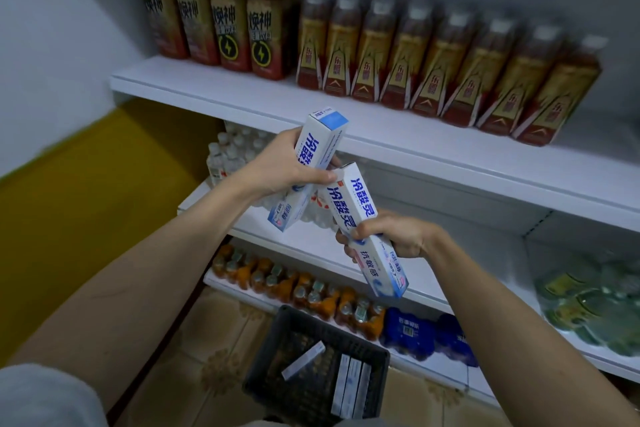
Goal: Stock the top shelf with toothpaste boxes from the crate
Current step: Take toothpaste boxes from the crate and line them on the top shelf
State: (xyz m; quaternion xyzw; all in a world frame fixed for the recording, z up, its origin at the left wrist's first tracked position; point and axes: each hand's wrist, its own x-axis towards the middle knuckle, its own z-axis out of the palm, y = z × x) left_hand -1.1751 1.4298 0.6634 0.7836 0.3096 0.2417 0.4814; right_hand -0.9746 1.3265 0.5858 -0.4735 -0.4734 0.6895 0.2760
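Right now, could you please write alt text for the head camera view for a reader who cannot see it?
Each hand holds a toothpaste box before white shelves: the left hand grips the upper box, the right hand the lower box. Bottled drinks line the shelf above; a dark crate with more boxes sits on the floor.

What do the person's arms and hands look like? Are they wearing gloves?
No gloves. Both the left hand and the right hand are bare, with bare forearms and no watch or rings visible. A light grey sleeve shows at the lower left corner.
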